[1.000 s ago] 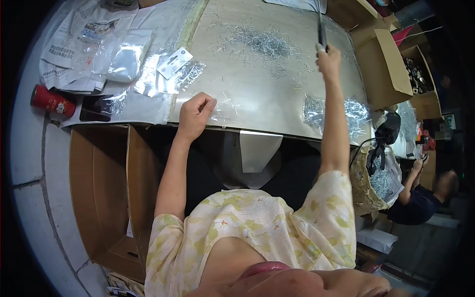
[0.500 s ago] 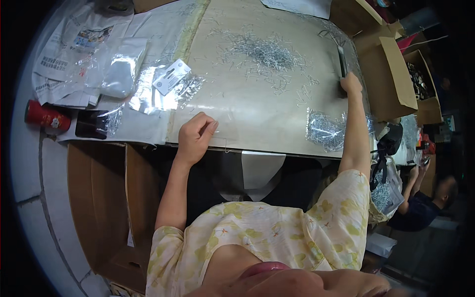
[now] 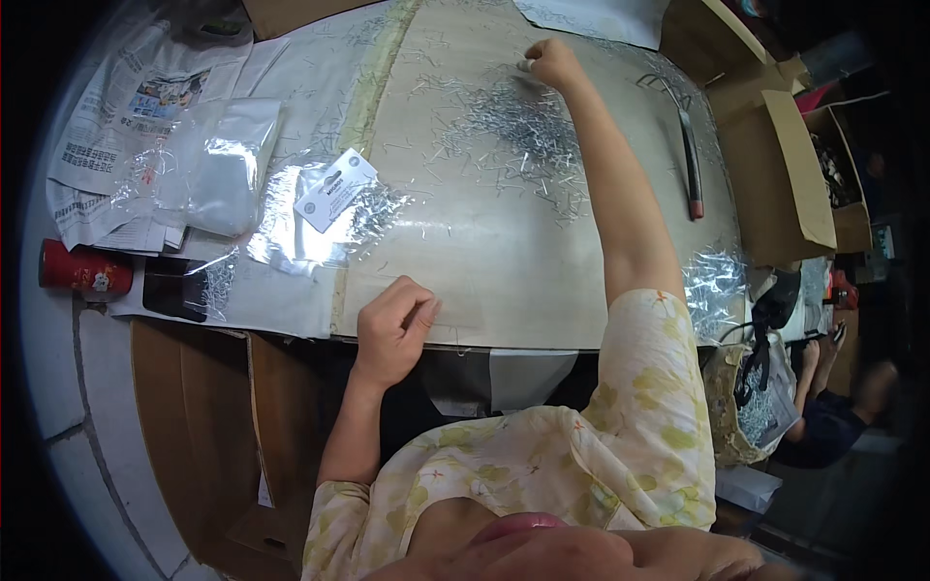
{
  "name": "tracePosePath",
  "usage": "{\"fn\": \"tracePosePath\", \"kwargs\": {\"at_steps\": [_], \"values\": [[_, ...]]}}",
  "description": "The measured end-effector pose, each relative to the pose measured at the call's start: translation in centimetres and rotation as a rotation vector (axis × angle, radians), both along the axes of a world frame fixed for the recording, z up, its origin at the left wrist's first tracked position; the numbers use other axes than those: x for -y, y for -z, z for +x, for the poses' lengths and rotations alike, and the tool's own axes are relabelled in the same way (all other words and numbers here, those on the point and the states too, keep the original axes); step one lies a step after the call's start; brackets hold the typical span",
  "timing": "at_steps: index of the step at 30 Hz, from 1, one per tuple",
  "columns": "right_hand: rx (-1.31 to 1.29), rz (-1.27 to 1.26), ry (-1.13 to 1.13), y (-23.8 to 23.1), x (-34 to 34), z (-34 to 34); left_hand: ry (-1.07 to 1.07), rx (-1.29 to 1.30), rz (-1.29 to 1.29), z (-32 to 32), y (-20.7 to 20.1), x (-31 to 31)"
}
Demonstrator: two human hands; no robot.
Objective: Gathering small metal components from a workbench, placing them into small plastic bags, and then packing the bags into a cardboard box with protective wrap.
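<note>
My right hand (image 3: 552, 62) reaches far across the table and rests at the upper edge of a heap of small silver metal pieces (image 3: 513, 136), fingers curled; something small and pale shows at its fingertips. My left hand (image 3: 392, 329) lies loosely curled on the near edge of the pale table (image 3: 484, 261), holding nothing I can make out. A long dark tool with a red tip (image 3: 690, 165) lies flat on the table to the right of my right forearm.
Clear plastic bags (image 3: 223, 174) and a card-backed packet (image 3: 334, 189) lie at the left on newspaper (image 3: 107, 145). A red can (image 3: 82, 271) lies at the far left. Open cardboard boxes (image 3: 775, 174) stand at the right. Another person (image 3: 833, 416) sits at lower right.
My right hand has let go of the long tool, which now lies on the table, and has moved left to the heap of metal pieces. My left hand stays at the table's edge.
</note>
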State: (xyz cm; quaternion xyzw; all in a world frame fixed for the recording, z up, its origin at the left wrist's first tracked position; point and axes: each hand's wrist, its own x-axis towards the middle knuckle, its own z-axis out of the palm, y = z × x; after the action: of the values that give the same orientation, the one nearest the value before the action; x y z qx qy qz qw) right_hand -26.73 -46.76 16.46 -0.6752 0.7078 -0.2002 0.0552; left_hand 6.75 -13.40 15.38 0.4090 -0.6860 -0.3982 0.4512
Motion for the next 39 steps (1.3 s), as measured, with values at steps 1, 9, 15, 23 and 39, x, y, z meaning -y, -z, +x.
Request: {"fn": "tracePosePath", "kwargs": {"at_steps": [1, 9, 15, 23, 39], "values": [[-0.080, 0.063, 0.108, 0.5, 0.8, 0.8, -0.003, -0.002, -0.003, 0.2, -0.2, -0.1], [0.234, 0.146, -0.086, -1.9, -1.7, 1.8, -0.008, -0.013, 0.026, 0.6, -0.3, -0.5], [0.807, -0.085, -0.248, -7.7, -13.0, 3.5, -0.014, 0.004, 0.012, 0.3, -0.4, -0.5], [1.001, -0.246, -0.274, -9.2, -24.5, 4.5, -0.046, 0.011, 0.028, 0.2, 1.5, -0.3], [1.180, -0.212, 0.039, -8.6, -41.2, -0.2, -0.075, -0.043, 0.086, 0.4, 2.5, -0.3]]}}
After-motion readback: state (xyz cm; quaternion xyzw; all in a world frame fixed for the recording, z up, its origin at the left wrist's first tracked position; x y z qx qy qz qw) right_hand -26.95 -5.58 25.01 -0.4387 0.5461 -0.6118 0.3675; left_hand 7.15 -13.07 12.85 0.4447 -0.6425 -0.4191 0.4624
